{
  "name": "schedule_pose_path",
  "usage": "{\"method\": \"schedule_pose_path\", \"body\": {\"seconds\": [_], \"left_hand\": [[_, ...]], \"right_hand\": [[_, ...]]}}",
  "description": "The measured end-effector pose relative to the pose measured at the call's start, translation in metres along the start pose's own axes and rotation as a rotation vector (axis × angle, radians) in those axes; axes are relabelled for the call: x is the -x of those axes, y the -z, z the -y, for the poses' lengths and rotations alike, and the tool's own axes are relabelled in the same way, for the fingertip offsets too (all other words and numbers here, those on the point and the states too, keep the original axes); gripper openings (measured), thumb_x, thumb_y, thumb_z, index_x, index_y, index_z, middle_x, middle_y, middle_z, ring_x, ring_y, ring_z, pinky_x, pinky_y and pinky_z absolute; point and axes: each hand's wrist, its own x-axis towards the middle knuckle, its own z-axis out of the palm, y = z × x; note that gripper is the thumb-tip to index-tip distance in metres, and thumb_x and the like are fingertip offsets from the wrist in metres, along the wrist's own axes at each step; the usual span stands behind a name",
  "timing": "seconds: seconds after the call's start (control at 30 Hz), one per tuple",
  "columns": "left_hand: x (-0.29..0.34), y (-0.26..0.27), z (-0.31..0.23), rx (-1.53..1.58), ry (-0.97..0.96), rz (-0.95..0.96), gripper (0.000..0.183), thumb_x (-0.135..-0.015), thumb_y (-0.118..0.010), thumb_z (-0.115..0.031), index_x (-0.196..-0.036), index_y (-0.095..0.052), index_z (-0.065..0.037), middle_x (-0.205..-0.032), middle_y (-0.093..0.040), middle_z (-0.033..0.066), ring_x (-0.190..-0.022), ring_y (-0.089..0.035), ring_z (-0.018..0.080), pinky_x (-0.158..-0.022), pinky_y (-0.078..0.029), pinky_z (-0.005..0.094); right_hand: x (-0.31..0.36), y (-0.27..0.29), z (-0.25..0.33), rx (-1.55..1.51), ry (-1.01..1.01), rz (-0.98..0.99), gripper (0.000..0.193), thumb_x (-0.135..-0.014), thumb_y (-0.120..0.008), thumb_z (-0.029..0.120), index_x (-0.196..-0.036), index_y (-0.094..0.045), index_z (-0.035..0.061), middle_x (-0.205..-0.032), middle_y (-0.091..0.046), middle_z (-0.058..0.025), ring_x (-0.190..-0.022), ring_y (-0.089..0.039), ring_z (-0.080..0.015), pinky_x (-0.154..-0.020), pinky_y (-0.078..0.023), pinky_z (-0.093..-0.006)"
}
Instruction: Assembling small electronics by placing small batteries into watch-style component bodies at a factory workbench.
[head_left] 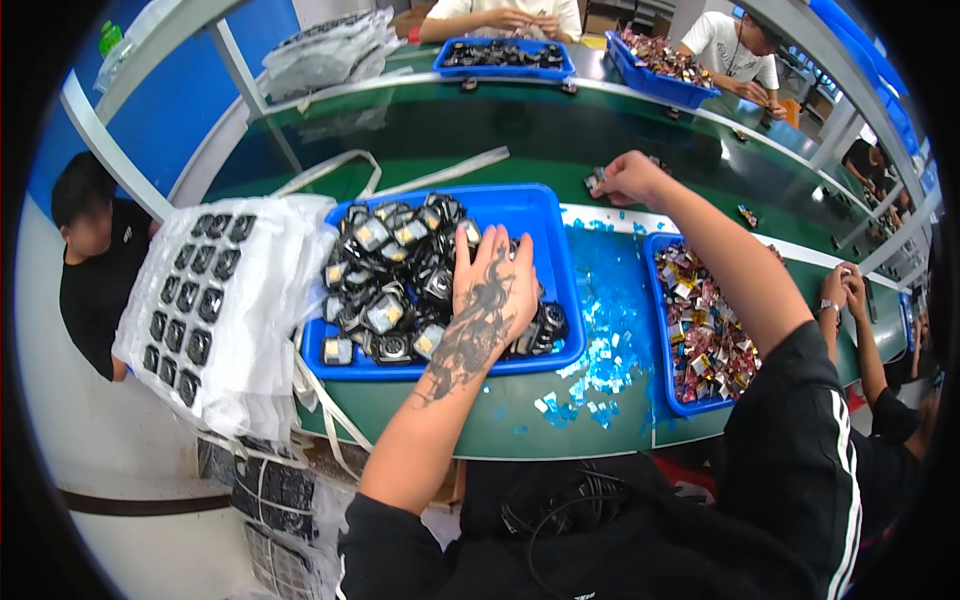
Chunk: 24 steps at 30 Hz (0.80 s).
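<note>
We list the following at the bench.

Item: left hand (497, 285), tattooed along its back and forearm. We find it palm down over the right part of a pile of black parts (385, 255), fingers partly bent among them. We cannot tell whether it grips one.

Item: the black parts, blocky, many with a pale square face, heaped in a blue tray (527, 208) whose upper right corner lies bare.

Item: right hand (634, 180), stretched forward, thumb and fingers pinched on a small part (597, 183). We see this part above the green surface (420, 135), beyond the upper right corner of the tray; we cannot tell whether it touches that surface.

Item: a second blue tray (657, 330), to the right, under the right forearm, filled with small pink, white and yellow pieces (712, 345).

Item: blue scraps (605, 365), scattered between the two trays.

Item: a stack of white sheets (255, 300), left of the first tray, its top one bearing rows of black parts.

Item: pale straps (455, 172), behind the stack and tray.

Across the bench we note a co-worker in white (560, 15) behind a tray of dark parts (505, 55); at the far left, a person in black (95, 300).
</note>
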Motion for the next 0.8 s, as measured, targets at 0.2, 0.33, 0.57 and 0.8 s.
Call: {"method": "schedule_pose_path", "body": {"seconds": [0.2,0.33,0.57,0.8], "left_hand": [[-0.004,0.007,-0.002,0.149,0.077,-0.061,0.039,-0.084,-0.062,-0.012,-0.122,-0.054,-0.005,-0.101,-0.059,0.0120,-0.104,-0.057,0.0284,-0.107,-0.025,0.0567],[-0.007,0.012,0.003,0.227,0.046,-0.207,0.027,-0.079,-0.069,-0.009,-0.105,-0.062,-0.006,-0.094,-0.058,0.0096,-0.097,-0.056,0.0288,-0.097,-0.034,0.0468],[-0.013,0.034,-0.023,0.340,-0.312,-0.670,0.030,-0.058,-0.076,-0.001,-0.086,-0.073,-0.013,-0.089,-0.053,0.0060,-0.083,-0.058,0.0271,-0.068,-0.050,0.0379],[0.005,0.041,-0.064,1.446,-0.067,-0.328,0.056,-0.079,-0.061,0.009,-0.131,-0.045,-0.004,-0.109,-0.048,0.0118,-0.082,-0.059,0.0165,-0.071,-0.055,0.0278]], "right_hand": [[-0.010,0.005,-0.011,0.296,0.062,-0.102,0.018,-0.080,-0.075,0.016,-0.091,-0.065,0.0057,-0.078,-0.066,-0.0014,-0.072,-0.060,-0.0125,-0.065,-0.050,-0.0276],[0.005,0.020,-0.009,0.246,0.011,-0.213,0.025,-0.082,-0.073,0.018,-0.100,-0.064,0.0033,-0.085,-0.065,-0.0050,-0.075,-0.060,-0.0142,-0.066,-0.051,-0.0288],[0.133,-0.007,0.057,-0.302,0.038,0.305,0.031,-0.097,-0.058,0.031,-0.105,-0.065,0.0024,-0.089,-0.066,-0.0040,-0.076,-0.062,-0.0114,-0.069,-0.052,-0.0274],[0.201,-0.033,0.033,-0.304,0.373,0.058,0.015,-0.093,-0.061,0.009,-0.102,-0.062,-0.0025,-0.084,-0.063,0.0006,-0.074,-0.058,-0.0046,-0.066,-0.049,-0.0213]]}}
